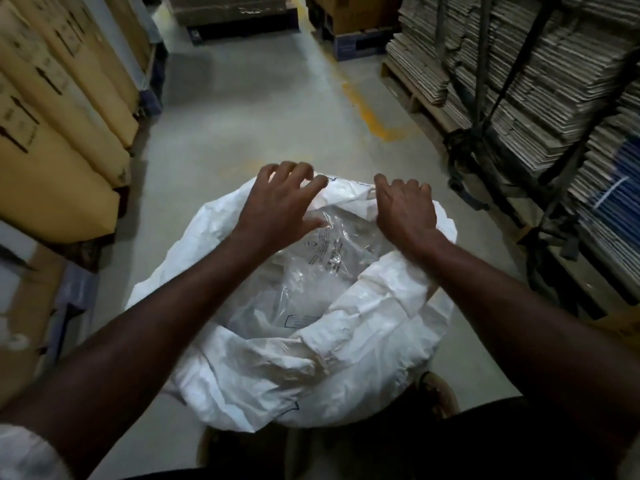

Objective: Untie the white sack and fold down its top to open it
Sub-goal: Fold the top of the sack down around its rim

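Observation:
The white sack (363,344) stands on the floor right in front of me, its mouth wide and its woven rim rolled outward on the near and right sides. Clear plastic packets (311,271) with printed text fill the inside. My left hand (280,202) hovers over the far left rim, fingers spread, thumb resting on the plastic. My right hand (405,209) is curled over the far right rim, gripping the white fabric there. No tie or string is visible.
Tall brown cartons (59,133) line the left side. Stacks of flattened cardboard (519,64) on a pallet stand to the right, bound with dark straps. Grey concrete floor (249,109) with a yellow painted line runs ahead. More pallets sit at the far end.

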